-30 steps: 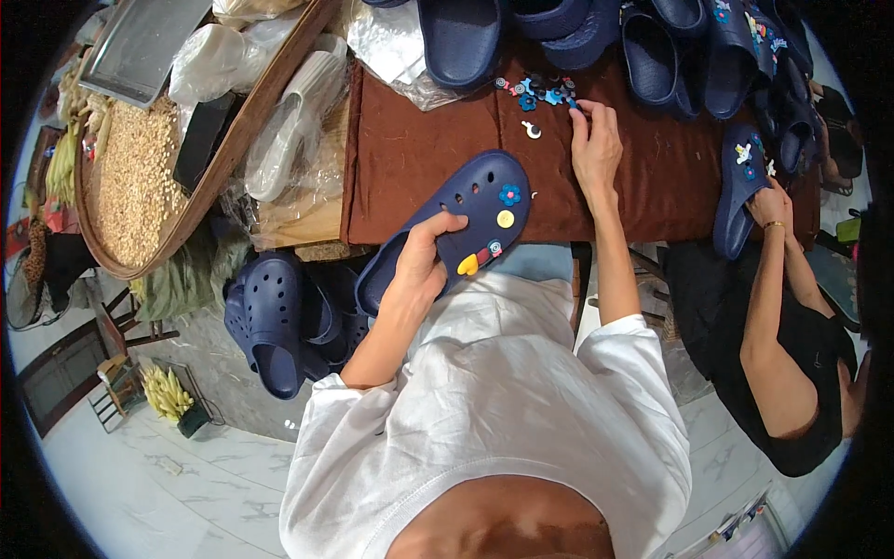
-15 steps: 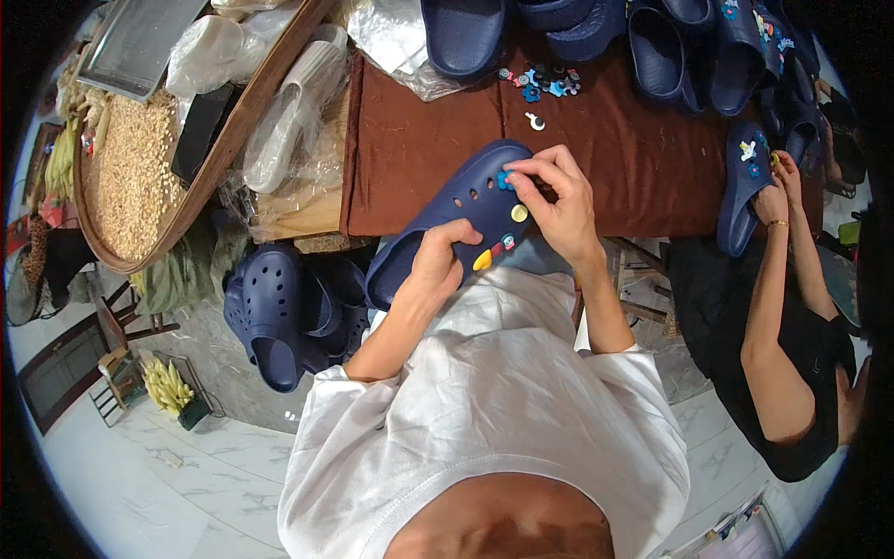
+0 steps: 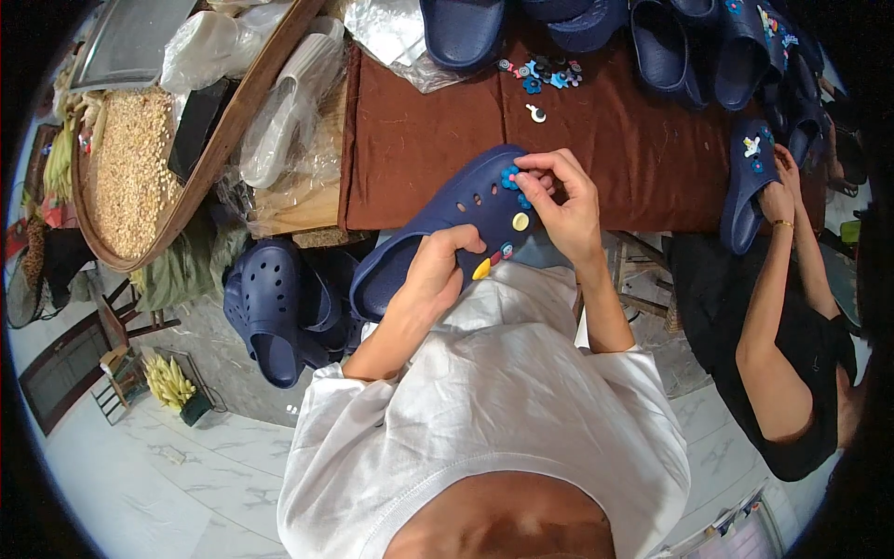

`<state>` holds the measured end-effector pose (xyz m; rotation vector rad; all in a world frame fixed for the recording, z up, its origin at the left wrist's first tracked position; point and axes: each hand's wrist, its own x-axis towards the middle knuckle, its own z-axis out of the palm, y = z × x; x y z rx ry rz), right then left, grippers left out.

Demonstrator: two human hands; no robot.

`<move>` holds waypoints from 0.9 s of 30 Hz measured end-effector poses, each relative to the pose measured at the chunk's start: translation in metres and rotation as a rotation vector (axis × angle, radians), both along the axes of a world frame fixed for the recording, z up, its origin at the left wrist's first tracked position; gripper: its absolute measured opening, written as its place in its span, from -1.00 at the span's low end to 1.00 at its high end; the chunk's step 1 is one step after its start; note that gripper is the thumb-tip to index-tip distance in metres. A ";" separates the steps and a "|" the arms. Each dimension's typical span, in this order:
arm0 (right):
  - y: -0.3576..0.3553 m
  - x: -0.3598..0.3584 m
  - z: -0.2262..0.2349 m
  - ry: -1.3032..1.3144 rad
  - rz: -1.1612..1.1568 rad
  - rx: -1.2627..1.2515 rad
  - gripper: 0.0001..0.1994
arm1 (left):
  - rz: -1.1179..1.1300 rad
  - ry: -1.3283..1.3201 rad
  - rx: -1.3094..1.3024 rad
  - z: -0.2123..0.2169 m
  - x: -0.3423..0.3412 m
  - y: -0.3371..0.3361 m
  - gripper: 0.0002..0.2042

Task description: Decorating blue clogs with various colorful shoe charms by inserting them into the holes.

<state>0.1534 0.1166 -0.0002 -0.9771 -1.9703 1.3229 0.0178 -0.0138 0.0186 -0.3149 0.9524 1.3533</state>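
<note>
The left hand [image 3: 438, 265] was closed around the side of a dark blue shoe [image 3: 456, 205], its thumb lying on top; the fingers beneath could not be seen. This shoe was in front of the person, at the near edge of the brown cloth [image 3: 419, 140]. The right hand [image 3: 519, 170] was nearly closed, with thumb and forefinger pinching a blue flower [image 3: 508, 177] upon the toe part. Just beside were a second blue flower [image 3: 525, 200] and a yellow button [image 3: 521, 222], both on the shoe.

left fingers [image 3: 463, 238]: gripping navy clog [image 3: 494, 216] | right fingers [image 3: 551, 162]: at blue charms [image 3: 508, 177]
</note>
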 end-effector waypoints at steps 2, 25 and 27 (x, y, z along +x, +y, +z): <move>-0.001 0.001 0.000 -0.013 0.009 -0.023 -0.86 | -0.002 0.004 0.000 0.000 0.001 -0.001 -0.69; 0.008 0.011 0.007 0.113 0.282 -0.351 -0.45 | -0.326 0.964 0.267 0.002 0.012 -0.022 -0.67; 0.011 0.013 0.005 0.110 0.300 -0.370 -0.45 | -0.293 0.880 0.262 0.006 0.011 -0.021 -0.69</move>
